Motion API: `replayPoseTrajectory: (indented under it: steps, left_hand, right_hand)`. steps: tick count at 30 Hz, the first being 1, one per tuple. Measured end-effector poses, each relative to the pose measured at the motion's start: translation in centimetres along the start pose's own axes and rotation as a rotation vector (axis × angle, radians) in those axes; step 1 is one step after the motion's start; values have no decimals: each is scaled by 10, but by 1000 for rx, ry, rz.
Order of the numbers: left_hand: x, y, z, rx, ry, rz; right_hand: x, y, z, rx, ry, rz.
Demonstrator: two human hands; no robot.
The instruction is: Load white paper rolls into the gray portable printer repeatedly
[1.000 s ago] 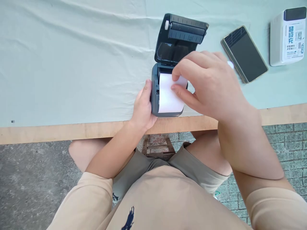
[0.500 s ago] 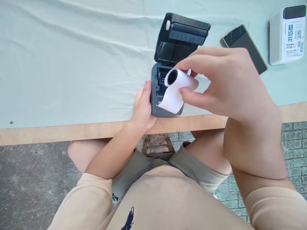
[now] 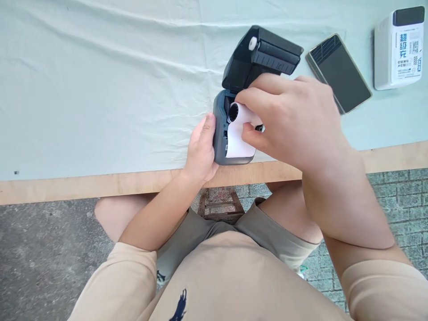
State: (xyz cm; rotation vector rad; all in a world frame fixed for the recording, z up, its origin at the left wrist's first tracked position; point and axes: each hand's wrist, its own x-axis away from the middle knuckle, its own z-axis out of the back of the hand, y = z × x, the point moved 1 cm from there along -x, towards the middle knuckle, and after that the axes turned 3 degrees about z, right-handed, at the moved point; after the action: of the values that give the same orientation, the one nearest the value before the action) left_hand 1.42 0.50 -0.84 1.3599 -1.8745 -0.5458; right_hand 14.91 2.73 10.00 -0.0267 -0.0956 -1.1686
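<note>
A small dark grey label printer (image 3: 219, 142) is gripped at its left side by my left hand (image 3: 200, 149), thumb along the edge. Its black lid (image 3: 239, 62) stands raised, with a roller and a white gear on it. My right hand (image 3: 287, 116) pinches a white paper roll (image 3: 239, 138) between thumb and fingers. The roll, with a black toothed core, sits at the printer's paper bay, and its loose end drapes over the front. My right fingers hide the roll's right end and part of the bay.
Right of the printer, a dark-screened phone (image 3: 346, 76) lies on the pale green tablecloth (image 3: 117, 89). Beyond it is a white power bank (image 3: 384, 58) with a printed label. The table's wooden edge (image 3: 83, 185) runs in front of my body. Below is a wooden stool (image 3: 219, 216).
My right hand has moved left and slightly down, bringing the paper roll from above the printer into its bay. The lid has tipped forward and to the right.
</note>
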Motion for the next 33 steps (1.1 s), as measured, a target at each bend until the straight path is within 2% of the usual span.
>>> replayPoseTrajectory:
  steps: [3, 8, 13, 18, 21, 23, 25, 26, 29, 33]
  left_hand:
    - [-2, -3, 4, -16, 1, -19]
    - [-7, -7, 11, -43, 42, 30]
    - [-10, -4, 9, 7, 44, 91]
    - [-6, 2, 4, -3, -88, 44]
    - [-2, 2, 8, -15, -116, 32]
    - [-1, 1, 12, -32, -118, 42]
    - [-2, -2, 16, -50, -164, 45]
    - [-2, -3, 17, -58, -204, 41]
    - [-2, -5, 20, -86, -292, 31]
    - [-1, -4, 19, -88, -249, 43]
  right_hand:
    - [-2, 0, -5, -24, 21, 35]
    - [1, 1, -6, -55, 93, 60]
    - [14, 6, -10, -132, 192, 329]
    - [18, 8, -23, -185, 186, 427]
    - [16, 12, -22, -280, 273, 444]
    - [15, 17, -16, -395, 412, 406]
    - [14, 24, -10, -493, 584, 274]
    - [13, 27, -7, -525, 631, 199]
    - [8, 30, -6, -662, 660, 96]
    - [5, 23, -15, -809, 648, 108]
